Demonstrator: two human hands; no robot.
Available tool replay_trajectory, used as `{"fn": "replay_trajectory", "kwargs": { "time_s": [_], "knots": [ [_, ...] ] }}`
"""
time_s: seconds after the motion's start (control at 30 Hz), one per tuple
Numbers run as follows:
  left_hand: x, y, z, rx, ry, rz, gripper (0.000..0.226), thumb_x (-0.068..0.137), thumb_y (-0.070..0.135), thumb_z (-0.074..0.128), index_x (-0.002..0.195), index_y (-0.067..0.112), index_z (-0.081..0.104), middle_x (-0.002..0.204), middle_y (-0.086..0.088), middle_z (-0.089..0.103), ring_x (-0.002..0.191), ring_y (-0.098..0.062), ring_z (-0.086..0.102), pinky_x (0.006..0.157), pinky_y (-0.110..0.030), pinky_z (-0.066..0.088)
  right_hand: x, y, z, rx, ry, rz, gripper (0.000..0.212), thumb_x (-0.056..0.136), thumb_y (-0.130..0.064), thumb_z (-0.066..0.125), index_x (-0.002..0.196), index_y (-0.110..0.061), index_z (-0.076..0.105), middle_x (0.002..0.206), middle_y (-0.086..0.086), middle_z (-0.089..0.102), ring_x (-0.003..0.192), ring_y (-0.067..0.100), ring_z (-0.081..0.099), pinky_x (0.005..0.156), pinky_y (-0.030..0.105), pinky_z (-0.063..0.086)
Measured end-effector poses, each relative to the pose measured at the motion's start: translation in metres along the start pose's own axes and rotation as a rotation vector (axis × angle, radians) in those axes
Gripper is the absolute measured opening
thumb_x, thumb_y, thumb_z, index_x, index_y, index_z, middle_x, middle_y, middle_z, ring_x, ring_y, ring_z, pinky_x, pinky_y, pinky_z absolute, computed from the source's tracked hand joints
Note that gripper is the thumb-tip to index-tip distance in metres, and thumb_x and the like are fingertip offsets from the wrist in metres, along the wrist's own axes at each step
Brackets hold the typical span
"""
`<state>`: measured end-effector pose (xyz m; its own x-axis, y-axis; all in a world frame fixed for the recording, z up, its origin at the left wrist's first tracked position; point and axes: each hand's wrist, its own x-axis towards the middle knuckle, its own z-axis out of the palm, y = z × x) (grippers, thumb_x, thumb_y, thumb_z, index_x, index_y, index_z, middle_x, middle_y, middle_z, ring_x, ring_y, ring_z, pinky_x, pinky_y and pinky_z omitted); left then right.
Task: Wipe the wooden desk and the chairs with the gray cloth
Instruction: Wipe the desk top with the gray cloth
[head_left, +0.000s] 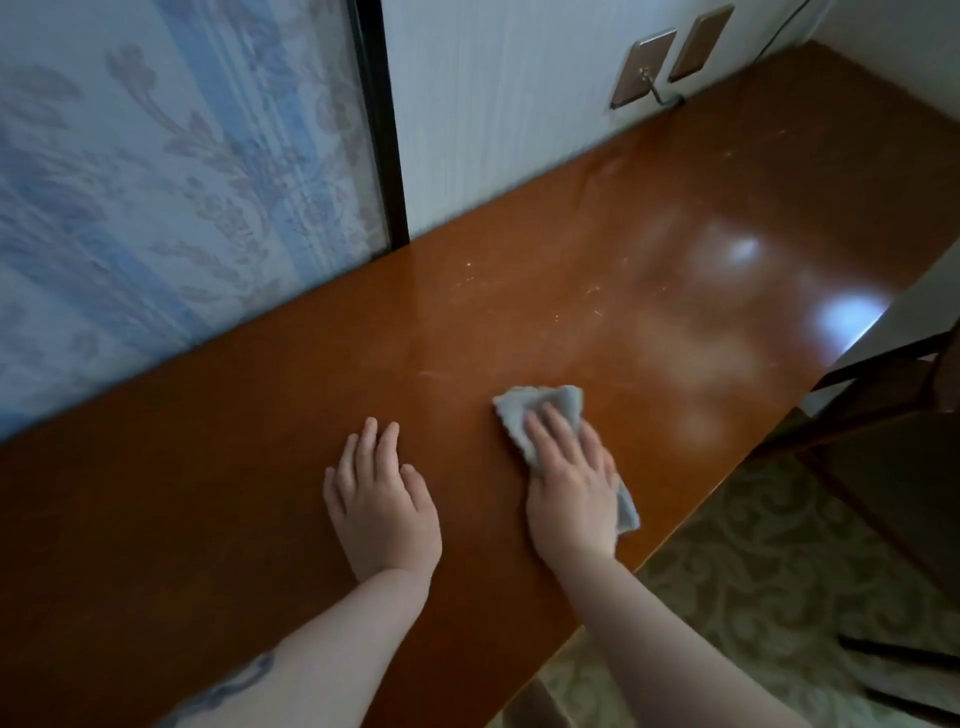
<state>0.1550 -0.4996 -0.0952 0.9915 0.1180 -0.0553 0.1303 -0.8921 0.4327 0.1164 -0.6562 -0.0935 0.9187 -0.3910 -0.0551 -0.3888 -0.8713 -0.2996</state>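
The long wooden desk (467, 322) runs from the lower left to the upper right, glossy brown with light specks and smears near its middle. My right hand (569, 483) lies flat on the gray cloth (550, 410), fingers straight, pressing it onto the desk near the front edge. The cloth sticks out beyond my fingertips and past the right side of my palm. My left hand (382, 499) rests flat on the bare desk to the left of the cloth, fingers straight. A dark wooden chair (893, 447) stands at the right, off the desk's front edge.
A white wall (493, 114) with two brown switch plates (644, 67) runs behind the desk. A window with a flowered curtain (171, 197) fills the left. Patterned green carpet (753, 587) lies below the desk's front edge.
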Motion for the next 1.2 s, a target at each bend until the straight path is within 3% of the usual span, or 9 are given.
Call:
{"fn": "replay_trajectory", "kwargs": {
  "time_s": [0.1, 0.23, 0.33, 0.43, 0.57, 0.67, 0.8, 1.03, 1.2],
  "knots": [
    [0.007, -0.01, -0.009, -0.034, 0.002, 0.037, 0.04, 0.095, 0.021, 0.049, 0.136, 0.022, 0.051, 0.148, 0.002, 0.043, 0.138, -0.021, 0.034, 0.112, -0.044, 0.026, -0.01, 0.017, -0.01, 0.037, 0.087, 0.305, 0.054, 0.097, -0.019, 0.044, 0.148, -0.032, 0.035, 0.155, -0.011, 0.029, 0.142, 0.022, 0.017, 0.116, 0.043, 0.015],
    [0.026, -0.039, -0.016, 0.012, 0.105, -0.043, 0.047, 0.091, 0.013, 0.056, 0.137, 0.014, 0.049, 0.151, -0.008, 0.038, 0.138, -0.03, 0.031, 0.112, -0.05, 0.026, -0.057, -0.045, 0.013, 0.02, -0.043, -0.205, 0.06, 0.084, -0.023, 0.057, 0.142, -0.031, 0.044, 0.148, -0.013, 0.041, 0.138, 0.023, 0.033, 0.114, 0.039, 0.015],
    [0.031, -0.04, -0.014, 0.059, 0.095, -0.143, 0.048, 0.092, 0.016, 0.051, 0.14, 0.013, 0.046, 0.153, -0.01, 0.034, 0.141, -0.029, 0.024, 0.116, -0.051, 0.015, -0.028, -0.079, 0.011, -0.03, -0.163, -0.575, 0.054, 0.094, -0.029, 0.04, 0.147, -0.036, 0.035, 0.155, -0.015, 0.029, 0.146, 0.017, 0.017, 0.12, 0.037, -0.005],
    [0.03, -0.036, -0.012, 0.127, 0.053, -0.154, 0.048, 0.097, 0.023, 0.041, 0.144, 0.018, 0.04, 0.155, -0.006, 0.031, 0.144, -0.025, 0.02, 0.117, -0.048, 0.01, 0.011, -0.058, 0.005, -0.003, -0.196, -0.444, 0.055, 0.1, -0.024, 0.039, 0.151, -0.036, 0.025, 0.159, -0.014, 0.015, 0.148, 0.013, -0.002, 0.114, 0.03, -0.017],
    [0.029, -0.036, -0.012, 0.162, 0.048, -0.154, 0.049, 0.097, 0.025, 0.038, 0.145, 0.018, 0.039, 0.154, -0.006, 0.032, 0.144, -0.025, 0.021, 0.117, -0.05, 0.012, -0.002, -0.023, -0.001, -0.024, -0.013, -0.059, 0.056, 0.092, -0.019, 0.047, 0.147, -0.027, 0.039, 0.153, -0.006, 0.035, 0.146, 0.02, 0.016, 0.12, 0.035, 0.004],
    [0.031, -0.035, -0.008, 0.158, 0.065, -0.154, 0.046, 0.095, 0.02, 0.041, 0.141, 0.015, 0.043, 0.151, -0.009, 0.037, 0.141, -0.028, 0.026, 0.115, -0.053, 0.018, -0.03, -0.048, 0.013, -0.039, -0.136, -0.301, 0.066, 0.083, -0.025, 0.059, 0.146, -0.026, 0.041, 0.152, -0.008, 0.037, 0.145, 0.022, 0.022, 0.116, 0.039, 0.006],
    [0.033, -0.038, -0.008, 0.184, 0.091, -0.124, 0.046, 0.092, 0.018, 0.042, 0.137, 0.013, 0.048, 0.147, -0.012, 0.042, 0.137, -0.031, 0.033, 0.111, -0.056, 0.024, -0.001, -0.088, 0.013, -0.045, -0.285, -0.664, 0.058, 0.093, -0.026, 0.038, 0.15, -0.034, 0.03, 0.157, -0.015, 0.022, 0.148, 0.014, 0.005, 0.12, 0.039, -0.006],
    [0.033, -0.032, -0.011, 0.208, 0.035, -0.194, 0.047, 0.098, 0.026, 0.036, 0.145, 0.02, 0.039, 0.154, -0.003, 0.032, 0.144, -0.023, 0.022, 0.117, -0.048, 0.015, 0.032, -0.045, -0.001, -0.003, -0.211, -0.425, 0.061, 0.1, -0.023, 0.041, 0.154, -0.033, 0.014, 0.158, -0.015, 0.007, 0.145, 0.008, -0.018, 0.118, 0.033, -0.015],
    [0.032, -0.035, -0.012, 0.2, 0.03, -0.174, 0.05, 0.095, 0.022, 0.046, 0.144, 0.02, 0.04, 0.154, -0.003, 0.032, 0.143, -0.024, 0.022, 0.117, -0.047, 0.014, 0.024, -0.07, 0.002, -0.01, -0.408, -0.803, 0.054, 0.102, -0.031, 0.028, 0.154, -0.032, 0.011, 0.159, -0.013, 0.0, 0.144, 0.008, -0.023, 0.113, 0.033, -0.025]
  ]
}}
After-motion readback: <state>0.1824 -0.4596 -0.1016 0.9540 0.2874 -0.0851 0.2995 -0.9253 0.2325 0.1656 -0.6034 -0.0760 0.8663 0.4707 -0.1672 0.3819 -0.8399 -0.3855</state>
